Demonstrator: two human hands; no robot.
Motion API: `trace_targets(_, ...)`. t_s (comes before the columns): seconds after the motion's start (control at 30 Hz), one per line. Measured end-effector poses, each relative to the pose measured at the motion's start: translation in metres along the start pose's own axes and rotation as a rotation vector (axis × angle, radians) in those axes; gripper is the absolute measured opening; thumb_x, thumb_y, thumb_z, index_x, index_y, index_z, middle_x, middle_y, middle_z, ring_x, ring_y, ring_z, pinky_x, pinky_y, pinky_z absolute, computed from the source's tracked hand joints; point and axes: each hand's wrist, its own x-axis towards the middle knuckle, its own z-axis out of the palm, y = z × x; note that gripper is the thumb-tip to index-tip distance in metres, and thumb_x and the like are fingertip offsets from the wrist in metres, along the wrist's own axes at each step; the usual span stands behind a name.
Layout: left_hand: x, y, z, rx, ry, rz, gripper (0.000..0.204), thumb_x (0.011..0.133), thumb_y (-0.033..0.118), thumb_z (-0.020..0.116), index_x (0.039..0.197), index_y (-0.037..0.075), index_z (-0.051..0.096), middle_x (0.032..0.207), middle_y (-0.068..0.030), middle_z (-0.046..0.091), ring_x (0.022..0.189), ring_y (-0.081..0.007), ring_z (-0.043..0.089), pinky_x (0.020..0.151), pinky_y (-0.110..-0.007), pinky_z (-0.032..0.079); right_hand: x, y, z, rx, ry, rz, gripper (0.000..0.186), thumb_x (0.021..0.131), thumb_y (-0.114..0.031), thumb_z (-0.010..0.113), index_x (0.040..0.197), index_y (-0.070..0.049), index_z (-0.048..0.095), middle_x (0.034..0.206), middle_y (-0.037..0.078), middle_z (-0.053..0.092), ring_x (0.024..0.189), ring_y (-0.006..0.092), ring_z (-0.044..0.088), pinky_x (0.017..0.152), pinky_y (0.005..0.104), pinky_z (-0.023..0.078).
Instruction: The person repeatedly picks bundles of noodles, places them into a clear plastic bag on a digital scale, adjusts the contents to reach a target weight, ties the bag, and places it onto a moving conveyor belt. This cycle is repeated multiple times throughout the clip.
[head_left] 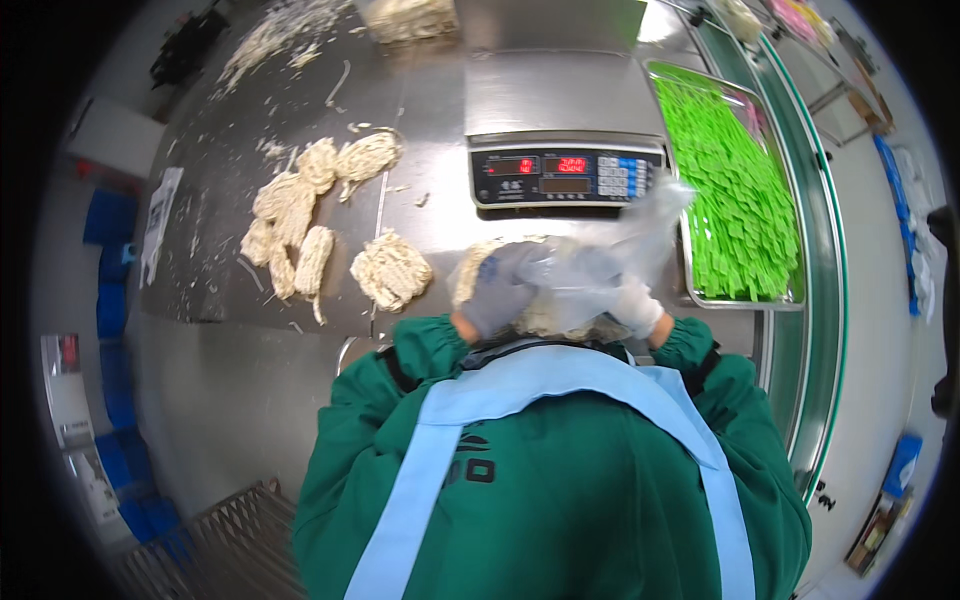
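A clear plastic bag (580,285) with pale noodles (545,320) in its lower part lies at the table's near edge, close to my body. My left hand (498,292), in a grey glove, grips the bag's left side, and more noodles show beside its fingers. On the right side, my right hand (637,307) in a white glove is closed on the plastic. The bag's loose upper part rises toward the scale and overlaps its right corner. Motion blurs the plastic and some fingertips. A noodle bundle (391,271) sits left of my left hand.
A digital scale (565,172) with red figures stands just beyond the bag. To the right is a metal tray (796,292) of bright green strips (730,190). Several noodle bundles (290,210) and loose scraps lie on the steel table (250,345). A filled bag (412,18) is at the back.
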Motion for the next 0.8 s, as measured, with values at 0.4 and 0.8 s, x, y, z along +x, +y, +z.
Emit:
trace_targets(0.4,0.01,0.055,-0.028,0.366,0.07,0.384,0.061,0.068,0.017,0.072,0.125,0.005,0.053,0.122,-0.0152,0.052,0.119,-0.0351,0.047,0.105,-0.044,0.035,0.003,0.011,0.01,-0.455,-0.283,-0.009,0.044,0.093,-0.023,0.055,0.135,-0.009,0.048,0.131,0.012,0.053,0.122,0.0239,0.048,0.105,0.0368,0.037)
trace_targets(0.8,0.011,0.051,-0.023,0.473,-0.013,0.284,0.076,0.075,0.031,0.074,0.137,0.003,0.041,0.131,-0.0148,0.048,0.122,-0.0314,0.045,0.105,-0.041,0.035,0.04,-0.081,0.082,-1.223,-0.544,-0.659,0.044,0.059,-0.034,0.074,0.096,-0.013,0.064,0.088,0.006,0.062,0.092,0.0274,0.059,0.083,0.0399,0.045)
